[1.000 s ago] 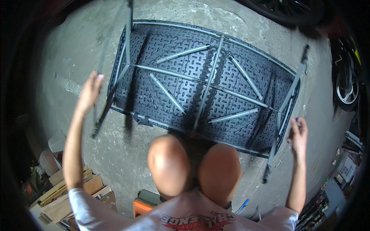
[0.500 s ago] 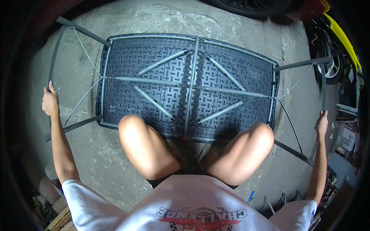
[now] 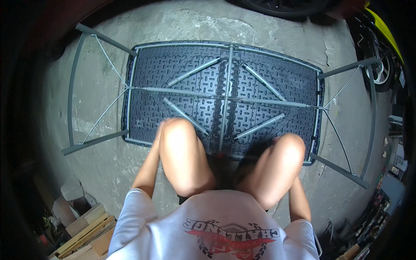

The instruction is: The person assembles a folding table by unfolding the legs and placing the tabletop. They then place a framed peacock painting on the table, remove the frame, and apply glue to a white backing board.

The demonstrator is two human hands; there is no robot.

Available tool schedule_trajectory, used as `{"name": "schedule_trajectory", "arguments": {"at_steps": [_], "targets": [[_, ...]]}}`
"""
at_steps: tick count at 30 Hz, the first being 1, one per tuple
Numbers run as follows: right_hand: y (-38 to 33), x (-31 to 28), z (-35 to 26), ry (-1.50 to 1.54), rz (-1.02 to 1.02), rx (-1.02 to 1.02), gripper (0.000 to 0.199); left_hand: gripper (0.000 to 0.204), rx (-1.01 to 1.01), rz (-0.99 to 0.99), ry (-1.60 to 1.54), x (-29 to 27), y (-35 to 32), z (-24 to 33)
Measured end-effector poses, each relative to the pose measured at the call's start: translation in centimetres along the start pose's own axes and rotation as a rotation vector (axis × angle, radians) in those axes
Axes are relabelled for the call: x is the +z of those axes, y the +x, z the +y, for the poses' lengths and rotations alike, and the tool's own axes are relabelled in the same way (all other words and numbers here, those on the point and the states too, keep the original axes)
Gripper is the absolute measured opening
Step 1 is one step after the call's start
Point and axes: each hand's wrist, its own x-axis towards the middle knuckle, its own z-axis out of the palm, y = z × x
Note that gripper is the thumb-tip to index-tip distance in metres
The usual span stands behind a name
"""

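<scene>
A black folding table (image 3: 190,69) lies underside up in front of me, its textured plastic facing me. A grey U-shaped leg frame (image 3: 71,82) is unfolded at the left end, and a matching leg frame (image 3: 373,99) at the right end. Thin wire braces join the frames to a long centre bar (image 3: 177,90). My left hand (image 3: 162,125) is beside my left knee, over the table's near edge, mostly hidden by the knee. Only a sliver of my right hand (image 3: 275,139) shows at the inner side of my right knee. The fingers of both hands are hidden or blurred.
The table is on a worn concrete floor (image 3: 104,173). A vehicle wheel (image 3: 281,6) is at the far side, and a yellow and black motorbike (image 3: 381,69) at the far right. Wood planks (image 3: 86,229) lie at the lower left, with clutter along the right edge.
Both hands have let go of the outer bars of the leg frames and come inward to my knees. The table appears slightly further right in view.
</scene>
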Motion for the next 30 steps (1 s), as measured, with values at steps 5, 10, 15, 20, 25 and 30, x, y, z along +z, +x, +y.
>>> {"name": "schedule_trajectory", "arguments": {"at_steps": [5, 10, 15, 20, 25, 30], "targets": [[5.5, 11.4, 1.9, 0.254, -0.23, 0.479, 0.036, 0.047, 0.03, 0.225, 0.785, 4.8, 0.5, -4.1], [9.6, 14.8, 3.0, 0.3, 0.011, 0.583, 0.044, 0.065, -0.09, 0.579, 0.982, 4.0, 10.5, -8.0], [9.4, 15.0, 2.4, 0.208, -0.017, 0.667, 0.039, 0.035, -0.008, 0.492, 0.482, 1.3, 10.4, -10.6], [7.8, 11.0, 1.4, 0.645, -0.003, 0.558, 0.025, 0.019, 0.088, 0.044, -0.098, -0.9, 1.2, -7.4], [7.4, 2.4, 3.3, 1.009, 0.192, 0.409, 0.012, 0.02, -0.086, -0.009, 0.035, -5.5, -3.9, -4.6], [-1.8, -4.5, 5.8, 0.416, 0.305, 0.238, 0.023, 0.022, -0.178, -0.025, 0.232, -8.9, -5.5, -3.7]]}}
